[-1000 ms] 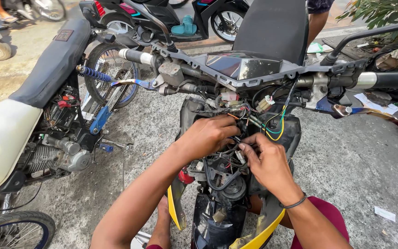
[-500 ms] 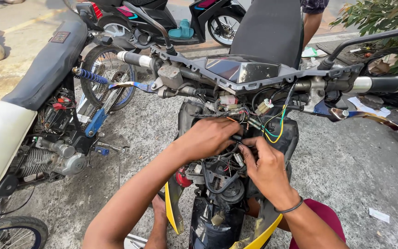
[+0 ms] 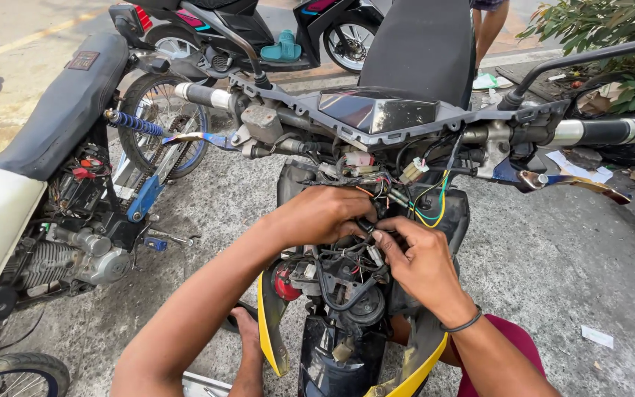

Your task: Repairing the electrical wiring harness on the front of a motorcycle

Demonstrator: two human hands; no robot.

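On concrete outdoors [image 3: 553, 265] | both hands [image 3: 325, 215] in scooter wiring [image 3: 376, 187]

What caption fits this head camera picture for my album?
Left hand and right hand pinch a wire bundle inside a stripped scooter front.

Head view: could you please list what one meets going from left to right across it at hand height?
White-tanked motorcycle → left hand → right hand, both at the scooter's wiring → bare concrete ground.
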